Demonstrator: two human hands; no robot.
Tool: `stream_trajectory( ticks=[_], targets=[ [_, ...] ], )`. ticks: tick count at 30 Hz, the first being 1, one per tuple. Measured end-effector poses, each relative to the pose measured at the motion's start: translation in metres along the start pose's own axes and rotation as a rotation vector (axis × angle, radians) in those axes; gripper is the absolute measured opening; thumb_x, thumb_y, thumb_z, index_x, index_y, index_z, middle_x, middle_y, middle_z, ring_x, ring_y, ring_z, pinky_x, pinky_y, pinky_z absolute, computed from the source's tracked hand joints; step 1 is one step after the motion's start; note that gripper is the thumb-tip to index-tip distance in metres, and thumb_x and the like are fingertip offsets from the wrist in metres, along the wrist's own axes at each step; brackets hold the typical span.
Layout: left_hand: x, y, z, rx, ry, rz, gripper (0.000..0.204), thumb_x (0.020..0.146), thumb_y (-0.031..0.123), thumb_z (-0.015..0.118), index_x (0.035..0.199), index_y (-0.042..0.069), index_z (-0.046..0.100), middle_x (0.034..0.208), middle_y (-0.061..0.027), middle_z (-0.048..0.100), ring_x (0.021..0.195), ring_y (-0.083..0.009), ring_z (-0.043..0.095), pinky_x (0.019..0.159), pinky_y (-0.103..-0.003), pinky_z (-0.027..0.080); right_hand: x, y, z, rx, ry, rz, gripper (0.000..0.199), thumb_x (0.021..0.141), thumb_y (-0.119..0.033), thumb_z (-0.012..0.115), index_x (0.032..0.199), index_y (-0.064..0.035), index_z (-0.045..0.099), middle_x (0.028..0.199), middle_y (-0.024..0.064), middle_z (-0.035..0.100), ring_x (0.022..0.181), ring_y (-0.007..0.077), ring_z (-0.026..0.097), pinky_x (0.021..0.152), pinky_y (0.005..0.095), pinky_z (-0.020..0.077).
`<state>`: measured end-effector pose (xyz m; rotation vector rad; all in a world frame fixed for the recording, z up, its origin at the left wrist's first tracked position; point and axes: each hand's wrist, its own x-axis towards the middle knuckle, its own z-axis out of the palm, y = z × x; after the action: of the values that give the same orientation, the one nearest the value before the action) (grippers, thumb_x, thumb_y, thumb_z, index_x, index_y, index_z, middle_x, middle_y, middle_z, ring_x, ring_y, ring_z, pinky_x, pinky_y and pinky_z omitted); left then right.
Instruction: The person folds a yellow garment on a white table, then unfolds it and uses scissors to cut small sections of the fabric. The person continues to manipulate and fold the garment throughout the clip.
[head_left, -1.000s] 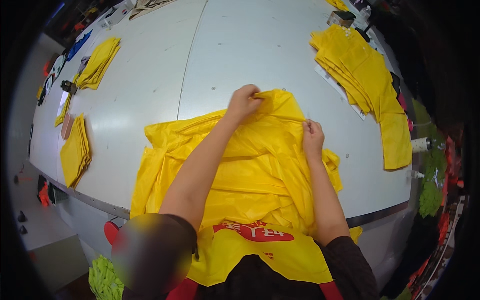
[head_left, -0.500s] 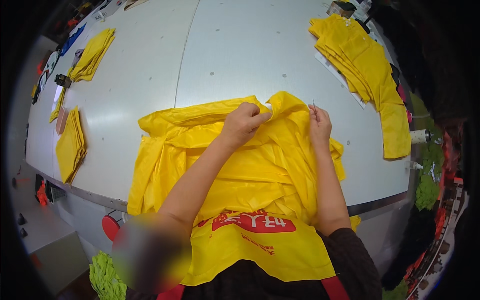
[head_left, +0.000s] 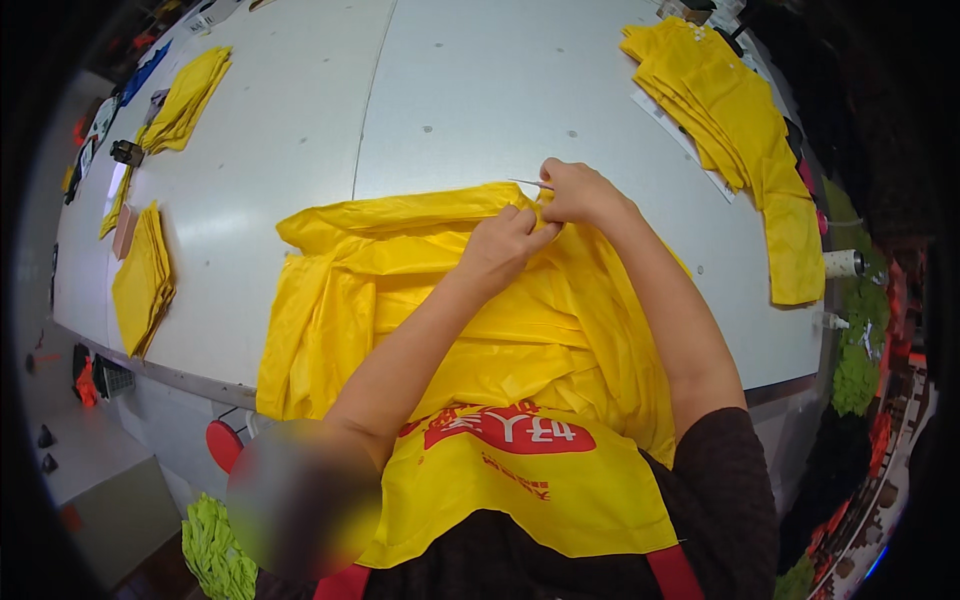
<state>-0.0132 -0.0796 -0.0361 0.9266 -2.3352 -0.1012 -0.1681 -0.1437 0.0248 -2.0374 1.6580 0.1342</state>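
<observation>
A yellow garment (head_left: 520, 335) of thin, slightly shiny cloth lies bunched on the table in front of me. My left hand (head_left: 500, 245) pinches its far edge, just right of the middle. Right beside it, my right hand (head_left: 580, 195) is closed around a thin, pointed metal tool (head_left: 527, 182), whose tip points left over that edge. Most of the tool is hidden in my fingers, so its exact kind does not show. A small white bit shows at the edge near the tip. Closest to my body is a yellow panel (head_left: 600, 505) with a red printed patch.
Folded yellow cloth pieces (head_left: 143, 285) lie at the table's left side, with another stack (head_left: 190, 95) farther back. A larger yellow stack (head_left: 710, 115) spreads along the right side. A white cylinder (head_left: 843, 264) stands at the right edge. A red round disc (head_left: 224, 445) sits below the front edge.
My right hand has swung left and away from me, bringing the pointed tool from the garment's right side to beside my left hand. The left hand keeps its pinch, shifted slightly.
</observation>
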Motion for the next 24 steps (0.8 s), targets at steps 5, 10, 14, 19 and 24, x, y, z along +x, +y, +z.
stream_trajectory(
  ticks=[5, 10, 14, 19, 24],
  targets=[
    [-0.005, 0.004, 0.005, -0.118, 0.018, -0.157, 0.037, 0.068, -0.001, 0.06, 0.103, 0.012, 0.062, 0.074, -0.0049, 0.051, 0.069, -0.0218, 0.053, 0.057, -0.031, 0.046, -0.003, 0.018, 0.006, 0.092, 0.215, 0.047, 0.016, 0.07, -0.008, 0.059, 0.085, -0.001, 0.058, 0.084, 0.0132, 0.064, 0.078, 0.0274, 0.062, 0.068, 0.0338, 0.0482],
    [0.003, -0.013, 0.004, -0.741, 0.133, -0.654, 0.019, 0.076, 0.0, 0.063, 0.095, 0.001, 0.064, 0.081, -0.0059, 0.064, 0.072, -0.0137, 0.061, 0.065, -0.024, 0.049, -0.021, 0.058, 0.018, 0.797, 0.382, 0.163, 0.014, 0.075, -0.014, 0.064, 0.077, -0.0004, 0.059, 0.068, 0.0063, 0.061, 0.064, 0.0139, 0.058, 0.062, 0.026, 0.0443],
    [0.021, -0.027, 0.0, -0.993, 0.25, -0.822, 0.013, 0.077, 0.007, 0.066, 0.086, -0.002, 0.064, 0.073, -0.0041, 0.064, 0.064, -0.0101, 0.058, 0.062, -0.024, 0.048, -0.031, 0.071, 0.022, 0.971, 0.621, 0.248, 0.017, 0.078, -0.016, 0.064, 0.081, 0.0003, 0.059, 0.068, 0.0032, 0.059, 0.064, 0.01, 0.055, 0.062, 0.0225, 0.0428],
    [0.027, -0.066, -0.007, -1.141, 0.833, -0.79, 0.027, 0.082, 0.008, 0.062, 0.106, -0.003, 0.057, 0.101, -0.0086, 0.06, 0.095, -0.0134, 0.055, 0.081, -0.025, 0.045, -0.041, 0.066, 0.031, 1.096, 0.651, 0.092, 0.018, 0.081, -0.016, 0.062, 0.082, 0.0008, 0.058, 0.066, 0.0025, 0.056, 0.064, 0.0088, 0.053, 0.062, 0.0211, 0.042],
    [-0.014, -0.066, -0.052, -0.855, 0.528, -0.882, 0.027, 0.083, 0.01, 0.06, 0.107, -0.001, 0.057, 0.105, -0.0093, 0.06, 0.101, -0.0159, 0.054, 0.084, -0.027, 0.044, -0.05, 0.049, 0.081, 0.932, 0.619, 0.015, 0.021, 0.082, -0.019, 0.062, 0.079, 0.0019, 0.059, 0.064, 0.0016, 0.054, 0.061, 0.0075, 0.048, 0.058, 0.023, 0.0407]
  ],
)
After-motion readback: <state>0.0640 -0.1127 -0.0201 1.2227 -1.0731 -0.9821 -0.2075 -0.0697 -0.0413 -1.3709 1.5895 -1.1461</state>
